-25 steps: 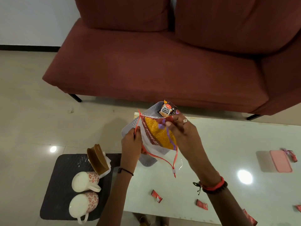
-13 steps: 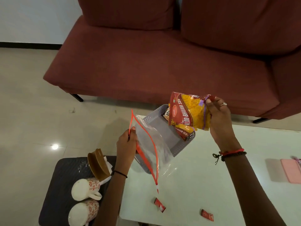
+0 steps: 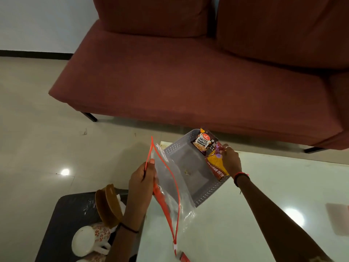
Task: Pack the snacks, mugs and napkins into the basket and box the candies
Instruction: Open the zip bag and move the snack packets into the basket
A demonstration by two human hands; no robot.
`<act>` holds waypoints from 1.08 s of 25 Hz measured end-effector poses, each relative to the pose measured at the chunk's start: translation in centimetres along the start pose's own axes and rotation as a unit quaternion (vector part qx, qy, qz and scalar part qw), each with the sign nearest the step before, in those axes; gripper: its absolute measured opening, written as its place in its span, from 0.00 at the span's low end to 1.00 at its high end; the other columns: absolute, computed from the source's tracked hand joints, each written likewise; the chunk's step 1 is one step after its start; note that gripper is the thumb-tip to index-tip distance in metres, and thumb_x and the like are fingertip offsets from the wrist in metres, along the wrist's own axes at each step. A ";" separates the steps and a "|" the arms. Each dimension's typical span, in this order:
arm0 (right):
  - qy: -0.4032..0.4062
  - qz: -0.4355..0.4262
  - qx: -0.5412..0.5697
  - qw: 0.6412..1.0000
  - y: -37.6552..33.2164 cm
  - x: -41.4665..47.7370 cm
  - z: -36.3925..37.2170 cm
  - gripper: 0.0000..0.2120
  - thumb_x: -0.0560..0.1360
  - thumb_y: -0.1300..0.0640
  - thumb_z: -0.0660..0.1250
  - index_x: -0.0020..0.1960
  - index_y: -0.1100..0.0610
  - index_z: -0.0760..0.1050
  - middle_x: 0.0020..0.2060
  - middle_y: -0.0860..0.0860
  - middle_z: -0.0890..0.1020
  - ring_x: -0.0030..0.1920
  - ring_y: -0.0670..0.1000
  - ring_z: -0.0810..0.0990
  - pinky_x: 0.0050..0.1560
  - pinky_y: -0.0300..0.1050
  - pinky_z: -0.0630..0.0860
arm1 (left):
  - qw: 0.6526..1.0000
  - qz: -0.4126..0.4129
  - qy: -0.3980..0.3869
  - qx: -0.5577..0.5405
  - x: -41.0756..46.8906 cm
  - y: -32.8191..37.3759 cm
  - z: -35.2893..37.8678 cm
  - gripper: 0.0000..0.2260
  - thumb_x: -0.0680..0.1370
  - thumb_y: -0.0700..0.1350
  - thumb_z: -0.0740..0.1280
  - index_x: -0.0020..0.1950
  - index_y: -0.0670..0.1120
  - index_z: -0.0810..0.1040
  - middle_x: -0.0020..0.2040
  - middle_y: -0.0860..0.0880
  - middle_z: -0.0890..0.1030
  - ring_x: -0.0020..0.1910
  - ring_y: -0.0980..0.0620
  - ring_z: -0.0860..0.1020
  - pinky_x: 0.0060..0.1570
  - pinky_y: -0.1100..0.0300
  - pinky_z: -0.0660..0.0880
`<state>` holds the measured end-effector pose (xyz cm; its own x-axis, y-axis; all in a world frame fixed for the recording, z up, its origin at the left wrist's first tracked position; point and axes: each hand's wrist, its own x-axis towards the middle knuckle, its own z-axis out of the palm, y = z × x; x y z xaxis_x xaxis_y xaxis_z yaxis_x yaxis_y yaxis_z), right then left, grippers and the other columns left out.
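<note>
Lowered since earlier, snack packet (image 3: 217, 167) now sits inside basket (image 3: 211, 195), long axis along right wall; right hand (image 3: 230, 160) fingers pinch its top; left hand (image 3: 142, 181) grips zip bag (image 3: 170, 186)

A dark red sofa (image 3: 188, 82) with two back cushions stands on thin black legs across the far side. Pale glossy floor tiles (image 3: 37, 129) reflect a ceiling light. The white tabletop (image 3: 255, 186) is shiny too. A low black stool (image 3: 71, 210) sits at the tabletop's left end.
</note>
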<state>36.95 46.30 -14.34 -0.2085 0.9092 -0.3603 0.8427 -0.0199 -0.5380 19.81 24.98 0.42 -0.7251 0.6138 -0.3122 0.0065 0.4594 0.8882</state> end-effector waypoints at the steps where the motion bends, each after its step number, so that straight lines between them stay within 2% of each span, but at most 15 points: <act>1: -0.003 0.004 -0.005 1.000 0.1 0.4 0.5 0.14 0.78 0.62 0.56 0.62 0.61 0.71 0.54 0.66 0.80 0.54 0.67 0.77 0.52 0.55 0.74 | 1.000 0.001 -0.001 -0.004 0.1 -0.1 0.0 0.17 0.79 0.46 0.57 0.30 0.46 0.67 0.19 0.53 0.69 0.18 0.59 0.69 0.22 0.70 0.69; 4: -0.012 0.009 -0.028 1.000 0.5 0.9 1.3 0.15 0.78 0.62 0.55 0.63 0.60 0.70 0.54 0.65 0.80 0.54 0.67 0.77 0.53 0.58 0.76 | 1.000 0.003 -0.013 -0.011 0.4 -0.1 0.1 0.17 0.79 0.47 0.57 0.31 0.46 0.67 0.20 0.53 0.69 0.18 0.59 0.69 0.24 0.66 0.69; 7: -0.027 0.001 -0.048 0.998 0.6 1.0 1.7 0.14 0.79 0.63 0.55 0.62 0.65 0.70 0.56 0.66 0.79 0.56 0.66 0.77 0.53 0.56 0.75 | 1.000 0.003 -0.022 -0.012 0.6 -0.2 0.3 0.16 0.79 0.47 0.57 0.32 0.45 0.68 0.24 0.48 0.69 0.18 0.59 0.68 0.26 0.63 0.70; 12: -0.055 -0.052 -0.042 0.996 -0.2 1.3 1.5 0.16 0.78 0.64 0.58 0.65 0.65 0.69 0.61 0.65 0.77 0.60 0.65 0.75 0.59 0.53 0.72 | 1.000 0.008 -0.025 0.004 0.6 -0.4 0.5 0.15 0.79 0.46 0.56 0.33 0.46 0.68 0.25 0.47 0.70 0.17 0.59 0.70 0.23 0.67 0.71; 16: -0.067 -0.081 -0.060 0.993 -0.8 1.7 0.7 0.17 0.77 0.64 0.59 0.65 0.64 0.70 0.58 0.67 0.77 0.57 0.67 0.77 0.55 0.55 0.74 | 1.000 0.000 -0.026 -0.001 0.5 -0.6 0.2 0.15 0.79 0.47 0.56 0.32 0.46 0.69 0.26 0.47 0.70 0.19 0.58 0.70 0.26 0.64 0.72; 19: -0.095 -0.081 -0.091 0.988 -1.0 2.1 0.7 0.19 0.76 0.65 0.59 0.67 0.62 0.67 0.59 0.66 0.76 0.57 0.67 0.76 0.55 0.56 0.74 | 0.999 -0.007 -0.030 -0.014 0.4 -0.6 0.0 0.15 0.79 0.47 0.57 0.33 0.45 0.69 0.26 0.45 0.71 0.22 0.53 0.71 0.31 0.60 0.73; 20: -0.100 -0.079 -0.086 0.988 -1.1 2.1 0.8 0.18 0.76 0.65 0.59 0.66 0.62 0.67 0.60 0.65 0.76 0.58 0.66 0.76 0.56 0.56 0.73 | 0.999 -0.004 -0.029 -0.013 0.3 -0.6 0.0 0.15 0.79 0.47 0.57 0.33 0.45 0.69 0.26 0.45 0.71 0.22 0.54 0.71 0.30 0.60 0.73; 24: -0.083 -0.082 -0.089 0.989 -1.0 1.9 1.5 0.16 0.76 0.64 0.60 0.64 0.62 0.68 0.59 0.63 0.77 0.58 0.63 0.76 0.56 0.55 0.74 | 1.000 0.004 -0.019 0.002 -0.2 -0.8 -0.2 0.14 0.79 0.46 0.57 0.33 0.46 0.69 0.25 0.48 0.70 0.18 0.59 0.72 0.23 0.71 0.72; 27: -0.010 -0.083 -0.108 0.991 -1.5 1.4 1.2 0.23 0.74 0.66 0.61 0.68 0.62 0.64 0.59 0.64 0.75 0.59 0.64 0.73 0.57 0.58 0.75 | 1.000 0.000 -0.024 -0.011 -0.4 -0.9 -0.5 0.14 0.79 0.47 0.56 0.35 0.46 0.69 0.28 0.46 0.72 0.23 0.57 0.73 0.28 0.63 0.76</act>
<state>34.82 47.08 -15.00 -0.3607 0.8839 -0.2979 0.8826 0.2202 -0.4153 19.80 23.99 -0.12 -0.6907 0.6449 -0.3272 -0.0090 0.4448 0.8956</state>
